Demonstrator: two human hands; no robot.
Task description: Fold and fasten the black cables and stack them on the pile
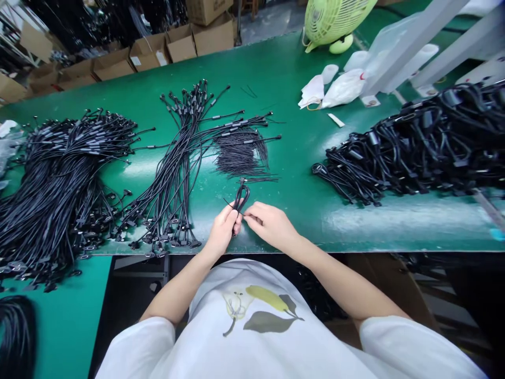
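A looped black cable [241, 198] stands upright in my left hand [225, 226], whose fingers are closed round its lower part. A thin black tie [228, 202] sticks out to the left of the loop. Just right of the cable, my right hand [270, 223] has thumb and forefinger pinched together; what they hold, if anything, is too small to make out. Beyond my hands lies a stack of thin black ties [237, 152]. A loose bunch of straight black cables [182, 152] with plugs at both ends lies to the left, some crossing the ties.
A large heap of black cables [67, 173] covers the left of the green table [292, 147]. Many bundled cables [414, 147] are piled at the right. White plastic bags [343, 89], grey metal posts [414, 47] and a green fan [335, 21] stand toward the back. Cardboard boxes [150, 52] line the far edge.
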